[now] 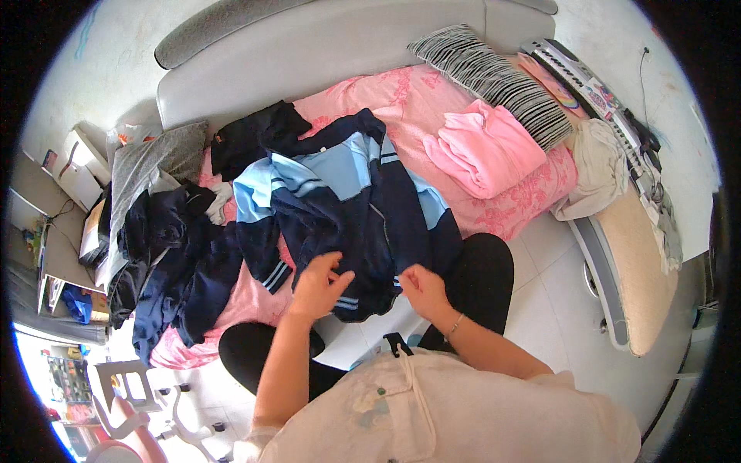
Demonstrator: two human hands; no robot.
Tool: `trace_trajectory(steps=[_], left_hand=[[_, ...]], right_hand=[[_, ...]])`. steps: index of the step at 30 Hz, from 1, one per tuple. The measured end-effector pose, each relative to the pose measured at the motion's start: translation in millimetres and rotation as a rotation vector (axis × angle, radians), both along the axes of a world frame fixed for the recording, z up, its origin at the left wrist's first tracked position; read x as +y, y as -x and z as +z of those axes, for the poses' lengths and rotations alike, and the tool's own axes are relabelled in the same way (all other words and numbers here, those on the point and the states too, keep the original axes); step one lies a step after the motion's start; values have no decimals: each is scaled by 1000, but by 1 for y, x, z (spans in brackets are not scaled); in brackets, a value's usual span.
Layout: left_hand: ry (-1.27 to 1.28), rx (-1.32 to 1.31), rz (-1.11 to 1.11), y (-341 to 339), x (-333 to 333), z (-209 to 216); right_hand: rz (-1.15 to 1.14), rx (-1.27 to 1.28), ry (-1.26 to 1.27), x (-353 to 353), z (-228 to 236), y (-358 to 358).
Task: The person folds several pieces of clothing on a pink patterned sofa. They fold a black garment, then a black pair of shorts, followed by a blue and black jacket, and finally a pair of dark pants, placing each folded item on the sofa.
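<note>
A cream drawstring top point(494, 409), worn by the person, lies nearest. Beyond it, one navy and light-blue zip jacket point(340, 224) is spread on the pink floral bedsheet point(401, 104). The left hand point(319, 285) hovers over the jacket, thumb and fingers apart; the right hand point(424, 291) is at a striped cuff point(397, 282), its grip unclear. Arranging the jacket seems in hand; the next move likely calls for pinching fabric. Also: one folded pink garment point(486, 150), one striped pillow point(494, 81); the dark clothes point(189, 262) overlap uncountably.
</note>
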State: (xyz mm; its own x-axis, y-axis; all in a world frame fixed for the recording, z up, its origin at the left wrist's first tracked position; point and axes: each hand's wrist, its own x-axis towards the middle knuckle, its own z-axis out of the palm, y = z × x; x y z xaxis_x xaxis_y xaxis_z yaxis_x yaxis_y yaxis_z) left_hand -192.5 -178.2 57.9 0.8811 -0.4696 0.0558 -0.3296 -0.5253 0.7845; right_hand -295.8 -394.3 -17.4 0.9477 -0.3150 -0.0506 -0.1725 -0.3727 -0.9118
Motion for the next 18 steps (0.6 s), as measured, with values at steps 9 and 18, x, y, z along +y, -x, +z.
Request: trace_trajectory(steps=[9, 18], left_hand=[[345, 846, 332, 82, 20, -78], [756, 1287, 664, 76, 3, -108]], right_hand=[[-281, 436, -862, 9, -25, 26], [-358, 339, -1140, 13, -20, 7]])
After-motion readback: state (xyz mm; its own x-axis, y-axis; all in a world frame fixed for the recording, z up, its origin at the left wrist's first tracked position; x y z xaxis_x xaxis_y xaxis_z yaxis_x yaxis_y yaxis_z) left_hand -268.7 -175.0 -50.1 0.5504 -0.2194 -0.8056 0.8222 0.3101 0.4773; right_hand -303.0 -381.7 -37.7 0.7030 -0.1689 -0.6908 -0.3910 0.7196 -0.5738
